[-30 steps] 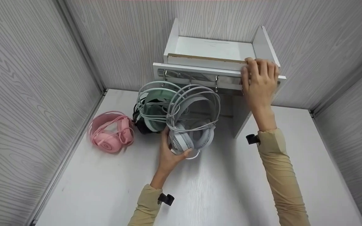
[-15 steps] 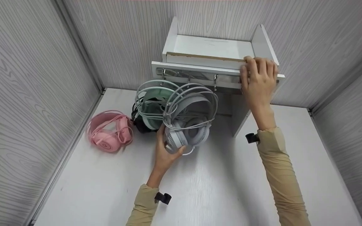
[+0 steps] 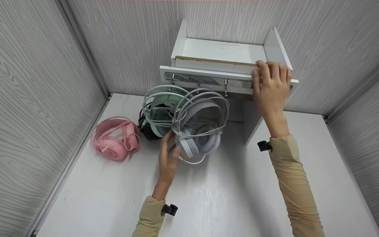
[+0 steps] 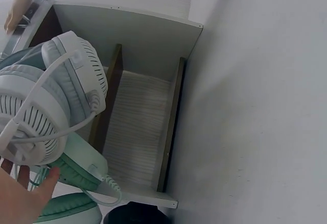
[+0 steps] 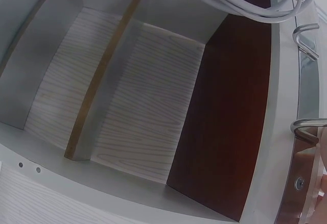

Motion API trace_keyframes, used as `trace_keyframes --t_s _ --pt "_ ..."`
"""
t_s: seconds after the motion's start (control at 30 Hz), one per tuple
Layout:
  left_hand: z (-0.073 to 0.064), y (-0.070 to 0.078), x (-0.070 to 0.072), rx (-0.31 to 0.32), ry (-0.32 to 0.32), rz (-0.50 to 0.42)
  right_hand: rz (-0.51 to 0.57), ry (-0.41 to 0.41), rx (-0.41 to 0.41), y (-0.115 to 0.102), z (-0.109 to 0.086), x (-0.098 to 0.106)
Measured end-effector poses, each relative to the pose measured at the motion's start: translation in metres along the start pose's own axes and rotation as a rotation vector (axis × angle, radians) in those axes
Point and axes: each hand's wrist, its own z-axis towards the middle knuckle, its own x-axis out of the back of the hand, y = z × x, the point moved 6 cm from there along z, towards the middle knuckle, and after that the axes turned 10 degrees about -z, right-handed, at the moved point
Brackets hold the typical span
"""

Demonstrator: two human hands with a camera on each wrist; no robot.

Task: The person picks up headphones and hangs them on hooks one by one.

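White headphones with a looped cable hang below the hook rail of a white shelf, ear cups downward. My left hand is beside their left ear cup, fingers loosely bent and not gripping it; whether the fingertips touch it is unclear. In the left wrist view, that hand is just below the white ear cup. My right hand grips the right end of the shelf's front rail, fingers over the top edge and thumb in front. Mint green headphones hang to the left, partly overlapped by cables.
Pink headphones lie on the white tabletop at the left. Black headphones show partly behind the green pair. Metal hooks jut from the rail. A side panel supports the shelf, and patterned walls enclose the table.
My left hand has let go of the white headphones' ear cup and drawn slightly left. The headphones stay hanging. My right hand keeps its grip on the shelf.
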Motion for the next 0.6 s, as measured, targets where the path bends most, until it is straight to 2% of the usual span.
trace_keyframes --t_s 0.13,0.27,0.4,0.6 --pt "0.002 0.002 0.013 -0.09 0.129 0.008 0.002 0.007 0.001 0.0 0.0 0.0" --pt "0.003 0.005 0.025 -0.099 0.227 0.009 0.004 0.013 0.004 0.001 0.0 0.0" --pt "0.007 0.007 0.033 -0.055 0.239 -0.011 0.003 0.014 0.007 0.001 0.0 0.0" --pt "0.012 0.012 0.047 -0.022 0.213 0.053 0.002 0.015 0.012 0.001 0.0 0.0"
